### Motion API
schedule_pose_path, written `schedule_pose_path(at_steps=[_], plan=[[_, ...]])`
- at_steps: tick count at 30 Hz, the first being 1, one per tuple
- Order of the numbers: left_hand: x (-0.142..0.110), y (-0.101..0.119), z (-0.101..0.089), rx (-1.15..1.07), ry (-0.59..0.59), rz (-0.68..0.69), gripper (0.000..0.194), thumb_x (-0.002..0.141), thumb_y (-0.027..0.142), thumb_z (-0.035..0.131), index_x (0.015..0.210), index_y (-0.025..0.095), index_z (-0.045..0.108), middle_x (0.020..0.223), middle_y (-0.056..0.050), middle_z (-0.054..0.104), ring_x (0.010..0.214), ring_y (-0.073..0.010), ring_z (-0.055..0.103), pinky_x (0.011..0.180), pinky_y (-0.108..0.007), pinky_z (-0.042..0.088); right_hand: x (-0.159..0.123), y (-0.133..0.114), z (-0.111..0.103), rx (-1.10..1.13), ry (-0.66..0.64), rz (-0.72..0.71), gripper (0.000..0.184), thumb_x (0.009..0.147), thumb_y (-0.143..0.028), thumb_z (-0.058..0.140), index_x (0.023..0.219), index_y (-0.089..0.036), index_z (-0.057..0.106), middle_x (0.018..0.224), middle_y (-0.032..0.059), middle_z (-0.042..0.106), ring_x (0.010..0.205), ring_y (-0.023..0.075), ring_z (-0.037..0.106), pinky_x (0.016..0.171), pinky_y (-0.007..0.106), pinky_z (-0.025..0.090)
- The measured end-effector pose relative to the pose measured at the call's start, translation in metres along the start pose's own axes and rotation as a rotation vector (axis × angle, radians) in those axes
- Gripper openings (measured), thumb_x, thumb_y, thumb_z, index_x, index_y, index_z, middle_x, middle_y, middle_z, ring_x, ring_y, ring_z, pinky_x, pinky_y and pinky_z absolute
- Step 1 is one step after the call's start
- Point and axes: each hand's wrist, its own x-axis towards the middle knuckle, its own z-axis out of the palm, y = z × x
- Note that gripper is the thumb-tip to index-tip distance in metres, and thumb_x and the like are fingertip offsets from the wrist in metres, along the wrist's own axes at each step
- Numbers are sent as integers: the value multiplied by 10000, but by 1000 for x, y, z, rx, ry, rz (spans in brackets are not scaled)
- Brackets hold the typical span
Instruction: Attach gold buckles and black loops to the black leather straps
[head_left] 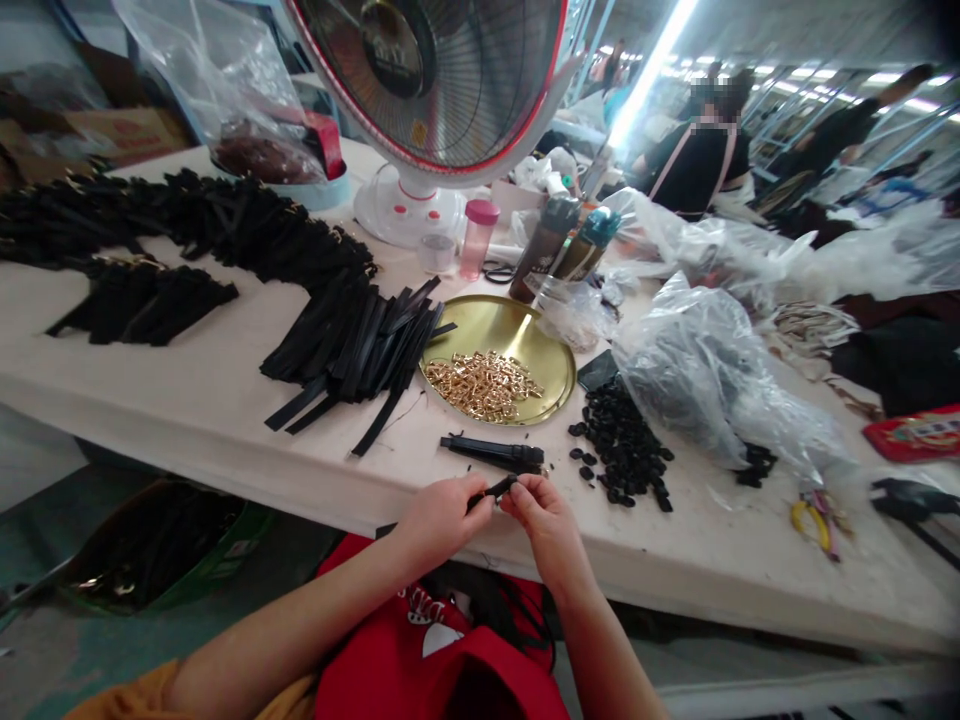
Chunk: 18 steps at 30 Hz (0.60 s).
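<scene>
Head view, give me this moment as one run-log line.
left hand: holding black strap | right hand: pinching same strap | gold-coloured tray: heaped metal pieces | right of tray: small black pieces

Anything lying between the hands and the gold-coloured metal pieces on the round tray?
Yes: a small bundle of black straps lies crosswise just beyond the left hand and right hand, which grip a held strap. Past it, the tray has its near rim before the metal pieces.

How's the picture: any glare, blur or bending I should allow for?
Head view: the tube light glares white, and the gold tray carries a bright reflection; head view: the table's front edge bows; head view: the background worker looks soft, and fine detail on the black strip is hard to read.
</scene>
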Motion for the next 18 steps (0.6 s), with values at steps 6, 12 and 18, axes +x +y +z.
schedule_pose_path(at_steps=[6, 12, 18], plan=[[3, -2, 2, -119, -65, -6, 209, 823, 293, 361, 735, 182, 515, 641, 21, 521, 614, -121, 485, 547, -207, 300, 0, 1, -2, 95, -77, 39, 212, 676, -365, 679, 758, -193, 586, 697, -24, 569, 609, 98, 526, 626, 248, 450], [4, -1, -7, -1, -113, 42, 219, 820, 294, 370, 690, 180, 505, 612, 20, 513, 587, -119, 472, 540, -215, 281, -5, -2, -5, -403, 7, -319, 164, 732, -357, 610, 791, -204, 614, 719, 9, 598, 683, 151, 538, 664, 289, 434], [7, 5, -2, -120, -114, 64, 212, 820, 271, 370, 747, 176, 545, 643, 18, 530, 623, -118, 488, 560, -209, 314, -2, 1, -5, -193, -102, -87, 224, 698, -368, 644, 850, -205, 626, 697, -11, 600, 620, 122, 537, 653, 277, 439]])
